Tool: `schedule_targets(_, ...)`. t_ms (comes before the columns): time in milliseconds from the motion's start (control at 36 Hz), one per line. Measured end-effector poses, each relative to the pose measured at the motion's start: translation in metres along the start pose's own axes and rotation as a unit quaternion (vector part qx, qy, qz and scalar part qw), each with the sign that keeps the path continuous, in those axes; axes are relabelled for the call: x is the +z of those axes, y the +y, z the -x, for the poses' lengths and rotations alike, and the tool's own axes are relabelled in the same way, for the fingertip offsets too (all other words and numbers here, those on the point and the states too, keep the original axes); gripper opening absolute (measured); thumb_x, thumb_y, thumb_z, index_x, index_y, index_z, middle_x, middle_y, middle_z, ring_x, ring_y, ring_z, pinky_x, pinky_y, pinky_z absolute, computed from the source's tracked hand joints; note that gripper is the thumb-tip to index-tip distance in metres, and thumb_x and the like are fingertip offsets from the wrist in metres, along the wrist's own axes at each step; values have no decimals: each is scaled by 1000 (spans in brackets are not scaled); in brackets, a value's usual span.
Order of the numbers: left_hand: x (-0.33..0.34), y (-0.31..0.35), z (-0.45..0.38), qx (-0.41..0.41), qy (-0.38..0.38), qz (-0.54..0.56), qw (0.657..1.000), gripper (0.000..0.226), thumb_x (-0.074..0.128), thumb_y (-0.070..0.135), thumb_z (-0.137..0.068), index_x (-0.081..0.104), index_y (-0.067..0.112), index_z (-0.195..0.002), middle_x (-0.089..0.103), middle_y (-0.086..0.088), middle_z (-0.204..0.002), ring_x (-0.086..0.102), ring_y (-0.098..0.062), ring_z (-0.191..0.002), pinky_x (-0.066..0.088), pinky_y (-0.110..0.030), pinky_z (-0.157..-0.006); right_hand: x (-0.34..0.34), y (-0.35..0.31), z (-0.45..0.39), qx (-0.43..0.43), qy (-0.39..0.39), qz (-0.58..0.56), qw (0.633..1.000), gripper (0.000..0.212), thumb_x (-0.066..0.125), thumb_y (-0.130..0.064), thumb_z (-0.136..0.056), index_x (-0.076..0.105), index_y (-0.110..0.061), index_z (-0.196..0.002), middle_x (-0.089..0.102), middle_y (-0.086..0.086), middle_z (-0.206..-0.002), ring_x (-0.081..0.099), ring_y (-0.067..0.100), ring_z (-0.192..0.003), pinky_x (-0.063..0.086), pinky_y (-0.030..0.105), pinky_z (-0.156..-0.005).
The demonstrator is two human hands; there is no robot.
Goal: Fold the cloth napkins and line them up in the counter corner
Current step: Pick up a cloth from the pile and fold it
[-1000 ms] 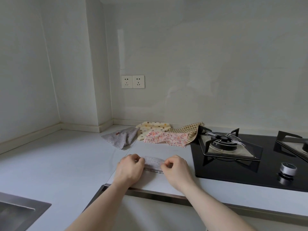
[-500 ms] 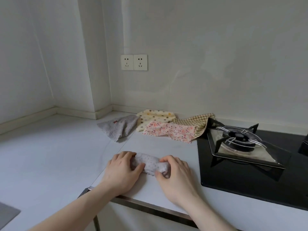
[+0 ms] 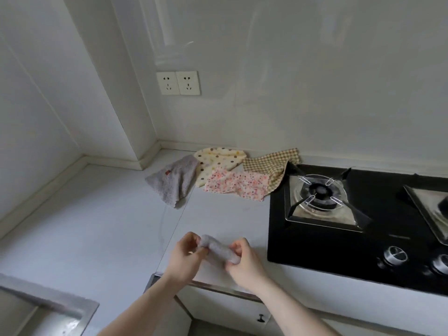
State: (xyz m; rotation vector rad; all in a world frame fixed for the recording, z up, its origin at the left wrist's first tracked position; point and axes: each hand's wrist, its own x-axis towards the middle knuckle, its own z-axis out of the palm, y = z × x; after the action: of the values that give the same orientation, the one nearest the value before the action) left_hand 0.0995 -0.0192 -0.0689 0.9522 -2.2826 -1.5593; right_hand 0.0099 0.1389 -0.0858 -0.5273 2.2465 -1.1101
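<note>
- Nearest, at 6 o'clock: the left hand (image 3: 185, 257) and the right hand (image 3: 243, 259) are gripping opposite ends of a small grey rolled napkin (image 3: 218, 249), fingers and thumbs curling round it. The bundle is sitting at the front edge of the counter (image 3: 97, 226); whether it is touching the surface cannot be told.
- At 7 o'clock: a steel sink (image 3: 48, 314) is showing at the frame edge.
- At 3 o'clock: a black gas hob (image 3: 363, 238) is lying just beside the work area.
- Farther, at 12 o'clock, near the counter corner: four napkins are lying loose and overlapping, namely a grey napkin (image 3: 173, 181), a dotted cream napkin (image 3: 218, 158), a floral pink napkin (image 3: 236, 184) and a checked napkin (image 3: 269, 163), the last reaching the hob edge.
- Farthest: a double wall socket (image 3: 178, 82) is sitting above them.
- Judgement: the first napkin is being compacted; four are awaiting folding.
- Next move, as judged: carrying the bundle towards 11 o'clock without letting it unroll, and setting it down clear of the loose pile.
</note>
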Motion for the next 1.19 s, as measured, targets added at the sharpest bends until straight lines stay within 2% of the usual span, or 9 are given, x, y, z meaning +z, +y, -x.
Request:
schedule_targets(111, -19, 53, 51, -19, -38, 1, 999, 18, 63, -5, -79, 49, 4, -86, 52, 4, -68, 48, -11, -65, 39, -20, -54, -40, -34, 57, 58, -40, -76, 995, 31, 67, -22, -73, 59, -31, -102, 66, -7, -103, 66, 14, -93, 61, 33, -78)
schedule_targets(306, -51, 124, 114, -83, -157, 74, 981, 60, 72, 21, -59, 59, 26, -117, 61, -6, -104, 62, -14, -80, 52, -19, -66, -101, -76, 148, 84, -2, -134, 987, 39, 76, -13, -79, 63, -34, -109, 69, -9, -108, 68, 11, -90, 55, 20, -69)
schedule_targets(417, -40, 154, 129, -65, -239, 88, 965, 46, 79, 36, -60, 70, 10, -97, 67, -2, -86, 62, -13, -72, 48, -24, -60, -131, -80, 189, 89, 52, -164, 981, 38, 76, -7, -77, 68, -30, -107, 74, -5, -100, 68, 9, -82, 54, 20, -69)
schedule_targets(500, -20, 174, 136, -14, -275, 82, 958, 21, 78, 19, -88, 63, 4, -86, 67, -2, -72, 59, -16, -66, 44, -25, -58, -154, -74, 219, 98, 79, -167, 978, 37, 76, -14, -79, 67, -34, -108, 76, -4, -97, 70, 10, -85, 53, 24, -77)
schedule_targets(611, 16, 203, 141, 33, -335, 63, 940, 11, 70, 11, -95, 63, 3, -91, 65, -4, -74, 60, -15, -68, 46, -25, -59, -188, -60, 252, 114, 78, -162, 977, 12, 72, -30, -86, 68, -29, -98, 75, -10, -84, 67, 4, -74, 50, 27, -75)
schedule_targets(722, 61, 237, 146, 89, -374, 37, 922, 10, 70, 14, -95, 64, 5, -95, 68, 0, -77, 64, -12, -72, 48, -22, -62, -226, -39, 280, 125, 132, -171, 968, 23, 72, -43, -82, 69, -22, -91, 75, 1, -85, 62, 10, -72, 46, 32, -70)
schedule_targets(833, 114, 274, 164, 142, -381, -28, 913, 15, 65, 28, -98, 62, 14, -94, 68, 2, -79, 60, -6, -65, 47, -20, -57, -271, -14, 307, 115, 193, -185, 957, 8, 71, -32, -92, 72, -24, -96, 76, -3, -85, 63, 6, -68, 50, 29, -67)
schedule_targets(1000, 215, 327, 205, 172, -386, -56, 904, 34, 58, 43, -99, 59, 8, -97, 69, -12, -80, 62, -13, -60, 50, -23, -55, -347, 41, 356, 108, 267, -186, 939, 16, 64, -39, -97, 69, -23, -96, 73, -3, -73, 68, 7, -67, 51, 25, -65)
schedule_targets(1194, 336, 370, 263, 185, -401, -79, 894, 16, 57, 35, -102, 57, 20, -101, 65, -3, -91, 62, -13, -76, 55, -23, -59, -445, 123, 423, 122, 295, -168, 933, 16, 67, -39, -95, 67, -23, -100, 77, -3, -81, 72, 10, -75, 53, 24, -69)
